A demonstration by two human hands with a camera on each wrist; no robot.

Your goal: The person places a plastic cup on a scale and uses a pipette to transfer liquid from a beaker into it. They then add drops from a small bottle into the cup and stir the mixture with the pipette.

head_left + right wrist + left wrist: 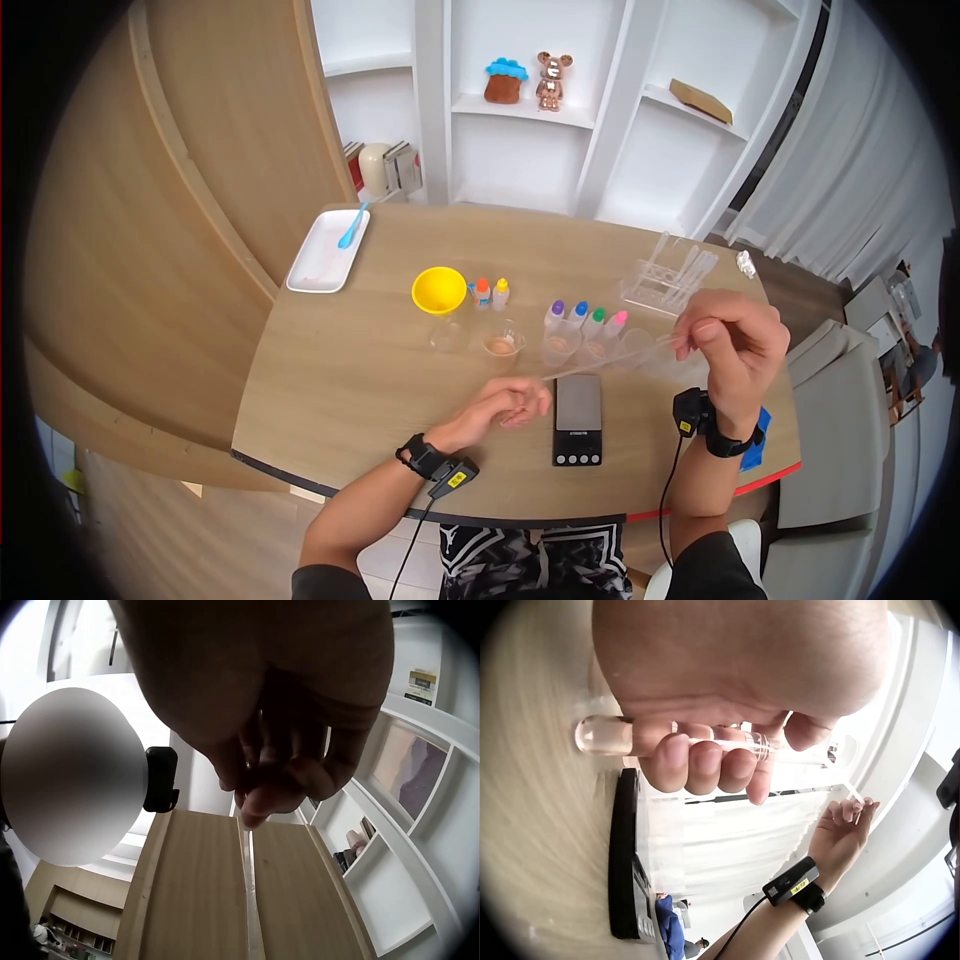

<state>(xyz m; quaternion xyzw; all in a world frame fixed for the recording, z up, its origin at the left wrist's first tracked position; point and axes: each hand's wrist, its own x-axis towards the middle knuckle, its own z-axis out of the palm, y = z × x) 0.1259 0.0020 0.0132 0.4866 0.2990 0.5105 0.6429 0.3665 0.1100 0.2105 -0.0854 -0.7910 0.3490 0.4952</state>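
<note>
My left hand (500,403) is low over the table, just left of a black digital scale (578,448). Its fingers curl round a clear test tube (600,736), whose rounded end points toward the tabletop in the left wrist view. My right hand (735,350) is raised at the right and pinches one end of a thin clear stick (251,900) between thumb and fingers. From there the stick slants down and left to the tube in the left hand. Beyond the scale are clear plastic cups, one (503,345) with a brownish content.
Several dropper bottles (582,312) with coloured caps stand behind the cups. A yellow bowl (439,290) sits left of two more bottles. At the back right is a clear rack (650,292) with test tubes. A white tray (310,275) holds a blue spoon (352,230).
</note>
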